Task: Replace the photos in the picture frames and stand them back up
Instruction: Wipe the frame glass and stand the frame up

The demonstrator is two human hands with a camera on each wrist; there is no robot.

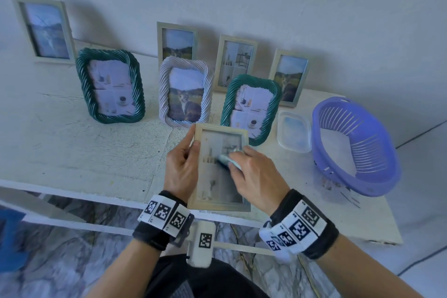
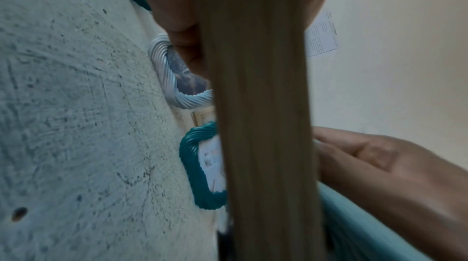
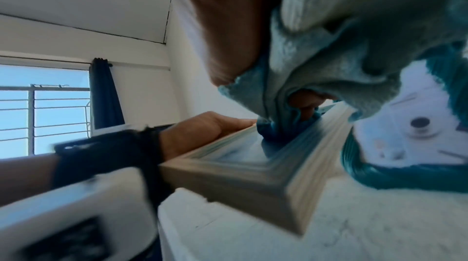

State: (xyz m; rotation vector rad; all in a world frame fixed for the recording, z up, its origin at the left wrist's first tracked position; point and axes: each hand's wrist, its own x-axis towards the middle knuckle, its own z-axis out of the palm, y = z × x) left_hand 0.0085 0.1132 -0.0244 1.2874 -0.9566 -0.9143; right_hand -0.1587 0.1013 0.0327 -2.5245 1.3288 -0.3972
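Your left hand (image 1: 181, 167) grips the left edge of the pale wooden frame (image 1: 221, 203), thumb laid over its front rim and fingers curled behind, holding it tilted over the near edge of the white table (image 1: 72, 152). Your right hand (image 1: 256, 176) is closed around a bunched light-blue cloth (image 1: 228, 161) and presses it against the frame's glass, roughly at mid-height; the photo under the glass looks faded and blurred, so I can't make out what it shows. Just behind the held frame stand a teal twisted-rope frame (image 1: 251, 106) and a white twisted-rope frame (image 1: 185, 92) with a cat photo, both upright. Farther behind it, more frames lean along the wall. To the right of the held frame lies a clear plastic lid (image 1: 294, 132), and beyond that a purple slotted basket (image 1: 355, 145) tipped on its side.
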